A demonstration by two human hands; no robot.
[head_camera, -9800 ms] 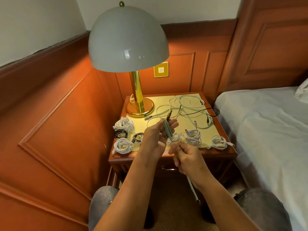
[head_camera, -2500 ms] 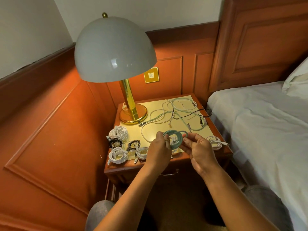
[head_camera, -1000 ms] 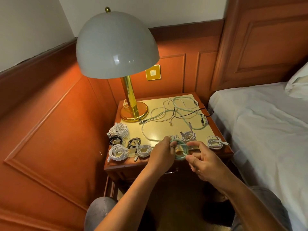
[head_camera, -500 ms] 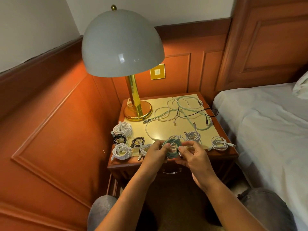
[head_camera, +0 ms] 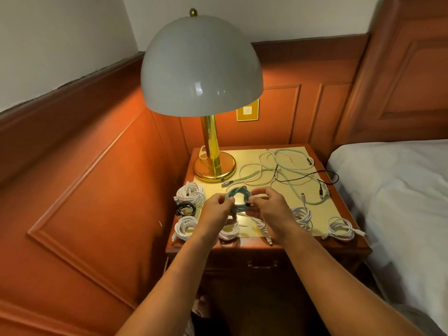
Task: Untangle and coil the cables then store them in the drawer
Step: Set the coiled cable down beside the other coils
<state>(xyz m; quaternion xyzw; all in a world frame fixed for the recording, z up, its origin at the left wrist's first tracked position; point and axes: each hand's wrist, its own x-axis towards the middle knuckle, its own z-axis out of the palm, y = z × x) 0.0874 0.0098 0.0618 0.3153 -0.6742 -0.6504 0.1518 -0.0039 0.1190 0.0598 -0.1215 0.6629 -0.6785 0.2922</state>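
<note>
GRIP: I have my left hand (head_camera: 219,207) and right hand (head_camera: 268,206) both pinching the teal coil (head_camera: 236,198), held just in front of the lamp base (head_camera: 214,169) | STEP: finishing this coil; loose tangle (head_camera: 288,170) right of base remains | NEXT: I judge tucking the plug end, then setting it beside the white coils (head_camera: 190,193); drawer handle (head_camera: 262,264) below, untouched

Bedroom, likely hotel, wood-panelled walls (head_camera: 97,190), bed (head_camera: 400,190), nightstand (head_camera: 242,246), brass dome lamp (head_camera: 201,66)

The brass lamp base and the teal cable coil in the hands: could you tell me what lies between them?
Head view: only bare yellow tabletop separates brass lamp base from teal cable coil.
</note>
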